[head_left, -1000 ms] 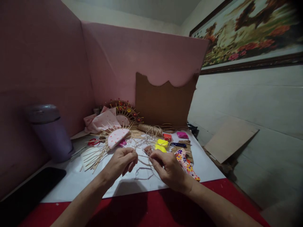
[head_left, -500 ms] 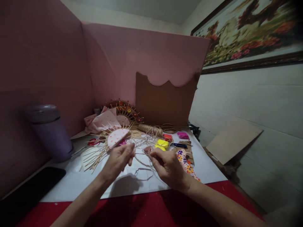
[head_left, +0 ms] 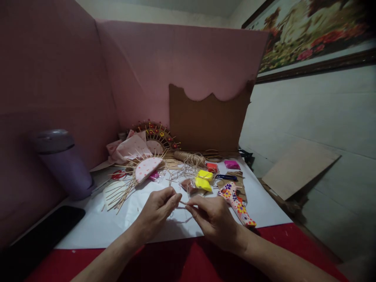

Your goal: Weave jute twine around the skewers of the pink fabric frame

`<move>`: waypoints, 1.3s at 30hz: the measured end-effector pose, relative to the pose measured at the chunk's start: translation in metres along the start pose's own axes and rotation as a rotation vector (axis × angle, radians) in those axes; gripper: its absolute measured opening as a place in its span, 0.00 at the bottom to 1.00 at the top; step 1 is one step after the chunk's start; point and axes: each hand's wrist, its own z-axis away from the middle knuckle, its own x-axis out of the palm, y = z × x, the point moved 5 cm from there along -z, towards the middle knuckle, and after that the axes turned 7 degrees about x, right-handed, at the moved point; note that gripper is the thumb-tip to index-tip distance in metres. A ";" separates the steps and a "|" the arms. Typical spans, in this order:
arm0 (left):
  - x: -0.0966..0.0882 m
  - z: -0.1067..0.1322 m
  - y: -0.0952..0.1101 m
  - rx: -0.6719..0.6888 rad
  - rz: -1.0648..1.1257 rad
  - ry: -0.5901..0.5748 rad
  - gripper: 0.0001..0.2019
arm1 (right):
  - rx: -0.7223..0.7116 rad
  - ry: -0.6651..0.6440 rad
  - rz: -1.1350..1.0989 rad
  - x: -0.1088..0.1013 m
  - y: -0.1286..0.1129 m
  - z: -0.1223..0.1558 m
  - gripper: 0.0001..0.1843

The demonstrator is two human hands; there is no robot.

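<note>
Close together above the white sheet (head_left: 126,235), my left hand (head_left: 157,211) and my right hand (head_left: 216,221) each pinch a short stretch of jute twine (head_left: 182,203), which spans the small gap between the fingertips. Behind them lies a tangle of loose twine (head_left: 188,171) next to its spool (head_left: 189,157). Left of the tangle is a half-round pad (head_left: 148,168) in dotted pink fabric, with thin wooden sticks fanning out from it. Beside my right hand rests a flower-patterned piece (head_left: 239,205). Yellow clay packs (head_left: 204,182) and a brown pack (head_left: 188,185) sit just beyond my fingers.
A purple bottle (head_left: 69,168) and a black phone (head_left: 49,229) stand and lie at the left. Red-handled scissors (head_left: 118,175), a dark blue cutter (head_left: 226,177) and a magenta pack (head_left: 232,164) are on the table. Brown cardboard (head_left: 205,125) leans at the back.
My hands have come closer together and lower in view, with the twine between them now short. The camera view has shifted slightly.
</note>
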 end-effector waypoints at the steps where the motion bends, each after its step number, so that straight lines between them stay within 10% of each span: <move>1: 0.001 0.000 -0.001 -0.006 0.014 0.005 0.19 | -0.009 0.004 0.010 0.000 0.000 0.000 0.08; 11: -0.018 -0.002 -0.009 -0.035 0.286 0.268 0.18 | -0.058 0.105 0.048 -0.006 -0.005 0.004 0.08; 21: -0.023 -0.002 -0.059 -0.609 1.145 0.724 0.08 | -0.024 0.080 -0.004 -0.004 -0.001 0.006 0.09; 39: -0.050 -0.021 -0.067 -0.539 1.234 0.984 0.05 | -0.066 0.031 -0.084 0.001 -0.002 0.006 0.09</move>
